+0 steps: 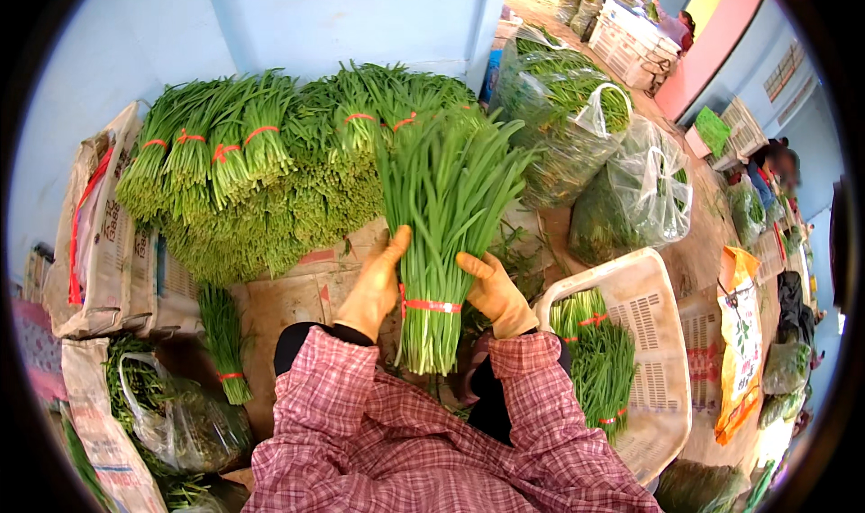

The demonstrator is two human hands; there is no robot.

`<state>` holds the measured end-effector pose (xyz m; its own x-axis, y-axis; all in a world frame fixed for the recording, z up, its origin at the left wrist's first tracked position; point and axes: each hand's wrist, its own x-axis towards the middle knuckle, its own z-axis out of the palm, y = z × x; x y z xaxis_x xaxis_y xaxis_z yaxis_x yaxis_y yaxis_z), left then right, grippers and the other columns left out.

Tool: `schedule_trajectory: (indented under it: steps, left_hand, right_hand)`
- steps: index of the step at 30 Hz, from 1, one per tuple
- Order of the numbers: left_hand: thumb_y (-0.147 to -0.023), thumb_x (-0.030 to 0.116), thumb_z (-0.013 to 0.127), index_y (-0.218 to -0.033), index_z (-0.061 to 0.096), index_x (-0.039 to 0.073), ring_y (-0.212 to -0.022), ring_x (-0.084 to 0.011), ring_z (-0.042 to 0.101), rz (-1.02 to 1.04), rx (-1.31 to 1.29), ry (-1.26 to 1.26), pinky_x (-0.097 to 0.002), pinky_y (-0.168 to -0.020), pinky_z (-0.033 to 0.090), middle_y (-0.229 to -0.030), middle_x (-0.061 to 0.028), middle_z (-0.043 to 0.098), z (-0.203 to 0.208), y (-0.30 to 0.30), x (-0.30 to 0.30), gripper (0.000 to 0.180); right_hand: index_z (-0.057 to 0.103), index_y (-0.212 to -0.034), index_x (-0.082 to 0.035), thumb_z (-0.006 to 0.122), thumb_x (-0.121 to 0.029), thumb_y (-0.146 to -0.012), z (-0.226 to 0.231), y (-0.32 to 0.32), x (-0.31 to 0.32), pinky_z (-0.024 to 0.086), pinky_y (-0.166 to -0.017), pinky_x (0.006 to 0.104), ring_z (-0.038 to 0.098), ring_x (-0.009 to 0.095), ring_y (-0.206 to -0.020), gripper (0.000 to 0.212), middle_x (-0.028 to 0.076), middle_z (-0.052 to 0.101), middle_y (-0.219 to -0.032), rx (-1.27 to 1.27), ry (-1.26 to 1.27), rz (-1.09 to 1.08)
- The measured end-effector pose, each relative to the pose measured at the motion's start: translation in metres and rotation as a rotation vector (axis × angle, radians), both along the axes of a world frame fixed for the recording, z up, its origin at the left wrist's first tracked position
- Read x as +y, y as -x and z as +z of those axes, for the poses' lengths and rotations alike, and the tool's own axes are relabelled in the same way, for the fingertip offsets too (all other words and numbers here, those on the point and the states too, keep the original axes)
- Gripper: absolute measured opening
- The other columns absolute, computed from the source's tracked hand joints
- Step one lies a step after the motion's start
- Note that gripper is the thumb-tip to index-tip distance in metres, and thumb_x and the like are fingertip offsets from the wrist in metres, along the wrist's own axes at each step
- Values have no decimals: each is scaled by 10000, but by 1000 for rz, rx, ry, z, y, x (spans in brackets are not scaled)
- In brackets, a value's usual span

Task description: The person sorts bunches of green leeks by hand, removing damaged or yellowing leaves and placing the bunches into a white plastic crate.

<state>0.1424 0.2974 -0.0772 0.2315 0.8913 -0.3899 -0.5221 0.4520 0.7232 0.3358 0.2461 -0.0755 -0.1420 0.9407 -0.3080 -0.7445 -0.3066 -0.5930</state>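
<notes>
Between my two gloved hands stands a thick bundle of garlic chives (432,261), leaves up and pale cut ends down, with a red band round its lower part. My left hand (372,281), in a yellow-orange rubber glove, presses on the bundle's left side with the thumb in front. On the right side my right hand (497,295), gloved alike, grips it with its thumb near the stems; its other fingers are partly hidden behind. Beyond my hands lies a big heap of chive bundles (270,216), several tied with red bands.
At my right is a cream plastic basket (665,360) with tied bundles (605,369) in it. Plastic bags of greens (631,189) stand farther right. A single bundle (221,342) and a bag of greens (194,423) lie to my left. A blue wall (342,18) rises behind the heap.
</notes>
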Motion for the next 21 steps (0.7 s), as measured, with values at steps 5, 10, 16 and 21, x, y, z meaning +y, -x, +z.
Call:
schedule_trajectory:
  steps: [5,10,16,21]
  left_hand:
    - [-902,90,709,-1308,545,1,-1031,-255,638,47,93,-75,-392,-881,556,-1192,-128,649,2,-31,-11,447]
    - [-908,40,680,-1200,613,0,-954,-254,659,124,-82,101,-394,-837,563,-1134,-120,675,6,-29,-9,301]
    - [-904,25,688,-1246,589,-5,-969,-232,649,96,-30,-71,-351,-878,537,-1152,-114,664,-10,-35,-12,357]
    - [-899,67,710,-1321,533,-3,-1039,-236,630,87,-146,76,-359,-908,525,-1204,-114,648,-21,-21,-5,462]
  right_hand:
    - [521,-1306,20,761,-109,-859,4,14,5,537,-905,407,627,258,-1051,523,128,639,-1186,-427,-53,-138]
    - [548,-1281,30,736,-92,-870,-12,-4,7,556,-855,432,647,260,-1003,468,127,655,-1155,-183,129,-291]
    - [534,-1313,20,773,-87,-832,-5,14,11,498,-926,334,640,229,-1016,547,113,660,-1172,-648,-123,-270]
    - [588,-1223,11,725,-27,-853,-13,1,14,550,-822,400,662,254,-951,396,118,680,-1108,-395,135,-349]
